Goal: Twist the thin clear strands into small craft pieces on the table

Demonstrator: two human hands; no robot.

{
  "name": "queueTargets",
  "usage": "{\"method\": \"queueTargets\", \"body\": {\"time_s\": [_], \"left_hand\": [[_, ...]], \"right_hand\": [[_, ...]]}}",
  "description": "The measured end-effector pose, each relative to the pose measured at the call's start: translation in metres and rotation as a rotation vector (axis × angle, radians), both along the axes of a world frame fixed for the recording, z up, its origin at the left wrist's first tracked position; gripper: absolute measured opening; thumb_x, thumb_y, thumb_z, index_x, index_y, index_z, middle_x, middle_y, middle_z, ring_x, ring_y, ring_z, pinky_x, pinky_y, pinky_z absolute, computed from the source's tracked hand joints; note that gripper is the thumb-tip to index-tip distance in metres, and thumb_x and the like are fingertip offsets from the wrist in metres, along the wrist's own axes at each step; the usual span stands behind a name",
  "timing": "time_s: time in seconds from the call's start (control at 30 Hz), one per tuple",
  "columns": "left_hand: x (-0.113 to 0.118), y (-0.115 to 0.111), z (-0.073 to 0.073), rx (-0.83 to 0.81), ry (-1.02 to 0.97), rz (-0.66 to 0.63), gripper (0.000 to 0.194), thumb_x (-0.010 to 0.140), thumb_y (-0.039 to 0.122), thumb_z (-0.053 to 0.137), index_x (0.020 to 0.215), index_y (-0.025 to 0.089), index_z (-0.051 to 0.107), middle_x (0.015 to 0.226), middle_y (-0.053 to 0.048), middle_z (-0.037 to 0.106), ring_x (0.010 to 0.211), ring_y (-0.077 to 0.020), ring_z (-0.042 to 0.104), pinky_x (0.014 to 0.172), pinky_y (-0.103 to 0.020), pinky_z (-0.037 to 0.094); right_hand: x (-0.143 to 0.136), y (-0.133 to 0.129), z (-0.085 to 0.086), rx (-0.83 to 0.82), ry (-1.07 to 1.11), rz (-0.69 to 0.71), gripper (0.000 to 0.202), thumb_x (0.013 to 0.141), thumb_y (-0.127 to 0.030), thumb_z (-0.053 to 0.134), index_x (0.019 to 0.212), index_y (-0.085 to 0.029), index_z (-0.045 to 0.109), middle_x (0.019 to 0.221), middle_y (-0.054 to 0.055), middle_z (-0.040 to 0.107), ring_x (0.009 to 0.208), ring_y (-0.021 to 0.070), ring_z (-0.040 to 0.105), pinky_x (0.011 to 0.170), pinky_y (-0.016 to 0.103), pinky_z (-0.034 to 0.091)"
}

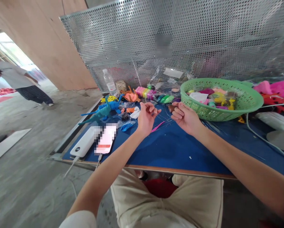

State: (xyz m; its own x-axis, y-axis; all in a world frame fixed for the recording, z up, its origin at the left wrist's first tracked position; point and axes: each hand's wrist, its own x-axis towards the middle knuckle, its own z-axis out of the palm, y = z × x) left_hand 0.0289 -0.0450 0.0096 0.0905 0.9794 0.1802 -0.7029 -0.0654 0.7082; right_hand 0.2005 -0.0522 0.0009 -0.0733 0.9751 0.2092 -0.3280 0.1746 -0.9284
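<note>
My left hand (147, 118) is raised above the blue tabletop (165, 148), its fingers curled in and pressed together; whatever they grip is too thin or small to make out. To its right, my right hand (185, 117) is closed in a pinch beside the green basket (203, 110), its hold likewise unclear. A small brown item (171, 108) shows by the right fingertips. Fine clear threads and a pink strip (157, 126) lie between and below the hands.
Blue and teal toy figures (101, 113), a white power bank (85, 142) and a phone (106, 139) are on the left. A bottle (109, 81) and colourful pieces line the back, before a perforated metal panel (137, 38). A person (16, 77) stands far left.
</note>
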Motion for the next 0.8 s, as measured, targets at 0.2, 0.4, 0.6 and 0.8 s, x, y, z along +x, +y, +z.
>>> {"method": "queueTargets", "body": {"time_s": [0.2, 0.4, 0.6, 0.8], "left_hand": [[-0.007, 0.005, -0.002, -0.036, -0.009, 0.006, 0.033, 0.103, 0.031, 0.046, 0.074, 0.018, 0.053, 0.059, 0.007, 0.027, 0.049, -0.0064, 0.034, 0.078, -0.025, 0.053], [-0.017, 0.012, 0.003, -0.049, -0.088, -0.024, 0.037, 0.104, 0.029, 0.041, 0.072, 0.017, 0.055, 0.058, 0.005, 0.033, 0.055, -0.0083, 0.044, 0.081, -0.027, 0.053], [-0.034, 0.018, 0.012, -0.016, -0.17, 0.048, 0.038, 0.104, 0.031, 0.04, 0.069, 0.018, 0.05, 0.059, 0.004, 0.031, 0.05, -0.0079, 0.035, 0.061, -0.021, 0.045], [-0.027, 0.014, 0.009, -0.015, 0.019, -0.003, 0.044, 0.101, 0.036, 0.048, 0.061, 0.018, 0.048, 0.057, 0.004, 0.032, 0.047, -0.0078, 0.036, 0.054, -0.022, 0.042]], "right_hand": [[0.004, -0.002, -0.001, 0.058, -0.129, 0.037, 0.033, 0.092, -0.058, 0.055, 0.093, -0.026, 0.064, 0.059, -0.007, 0.021, 0.049, 0.0123, 0.019, 0.049, 0.029, 0.032], [0.015, -0.002, 0.012, 0.115, -0.131, -0.046, 0.029, 0.093, -0.053, 0.056, 0.097, -0.026, 0.065, 0.062, -0.004, 0.036, 0.051, 0.0126, 0.03, 0.05, 0.029, 0.036], [0.035, 0.001, 0.022, 0.171, -0.357, -0.172, 0.031, 0.094, -0.049, 0.052, 0.114, -0.03, 0.065, 0.06, -0.002, 0.045, 0.049, 0.0147, 0.037, 0.049, 0.032, 0.035], [0.04, -0.003, 0.021, 0.323, -0.841, -0.14, 0.035, 0.096, -0.045, 0.05, 0.12, -0.027, 0.069, 0.062, 0.001, 0.059, 0.051, 0.0142, 0.045, 0.052, 0.031, 0.038]]}}
